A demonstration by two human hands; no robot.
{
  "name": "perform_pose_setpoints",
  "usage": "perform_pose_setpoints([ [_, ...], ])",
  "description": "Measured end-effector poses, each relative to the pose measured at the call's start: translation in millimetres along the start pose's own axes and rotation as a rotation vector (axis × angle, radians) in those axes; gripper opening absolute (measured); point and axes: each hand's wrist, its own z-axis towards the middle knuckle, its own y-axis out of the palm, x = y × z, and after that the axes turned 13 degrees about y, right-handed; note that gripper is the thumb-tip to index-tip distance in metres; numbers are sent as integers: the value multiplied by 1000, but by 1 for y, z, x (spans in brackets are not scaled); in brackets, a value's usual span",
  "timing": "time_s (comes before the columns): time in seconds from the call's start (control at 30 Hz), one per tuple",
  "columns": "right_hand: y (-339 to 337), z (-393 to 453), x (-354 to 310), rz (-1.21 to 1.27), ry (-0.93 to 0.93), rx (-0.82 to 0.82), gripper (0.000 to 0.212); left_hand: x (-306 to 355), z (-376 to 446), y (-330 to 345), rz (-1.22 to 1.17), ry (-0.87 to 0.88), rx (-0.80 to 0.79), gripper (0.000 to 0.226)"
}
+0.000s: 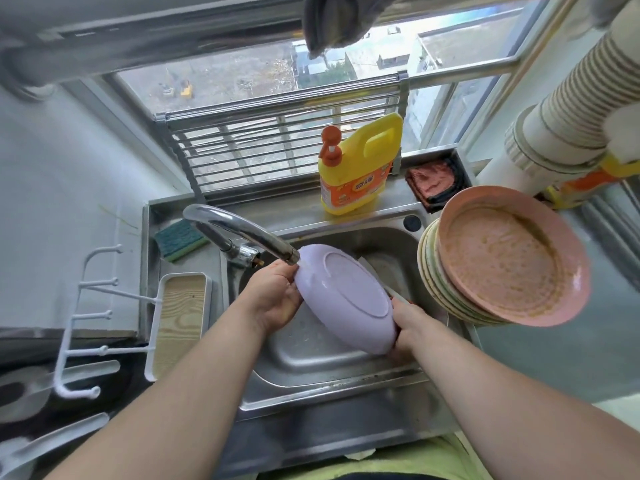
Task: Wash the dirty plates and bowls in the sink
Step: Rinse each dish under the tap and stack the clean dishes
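— Lilac plate point(346, 299), where is it?
— Over the steel sink point(311, 348), tilted, underside up, beneath the faucet point(242, 233).
— Who holds it?
— Left hand point(277, 296) grips its far rim, right hand point(407, 327) its near rim.
— And the dirty plates point(502, 261)?
— Stacked at the sink's right edge.

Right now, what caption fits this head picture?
Both hands, left hand and right hand, hold a lilac plate under the steel tap.
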Motion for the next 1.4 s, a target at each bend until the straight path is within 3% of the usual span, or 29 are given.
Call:
perform_pose_setpoints([
  [0.17,2,-23,-10,130,23,37,13,-8,1,6,-107,-74,76,16],
  [0.37,24,-51,-8,459,-98,-76,19,-21,5,-4,-143,-119,183,19],
  [0.5,58,-73,0,389,-201,-193,24,-21,11,-32,-225,-131,385,28],
  [0.63,94,-89,11,134,-303,-195,18,-28,4,-63,-147,-272,505,22],
  [0.73,115,-91,19,-83,-427,-173,47,-38,-12,-73,-37,-388,483,18],
  [0.97,101,-120,24,-447,-456,-162,19,-44,-25,-79,56,-503,373,22],
  [1.13,44,-126,13,-373,-445,-61,28,-38,-23,-78,64,-433,336,22],
  [1.4,3,-140,18,-248,-386,-13,32,-42,-26,-63,207,-361,128,36],
])
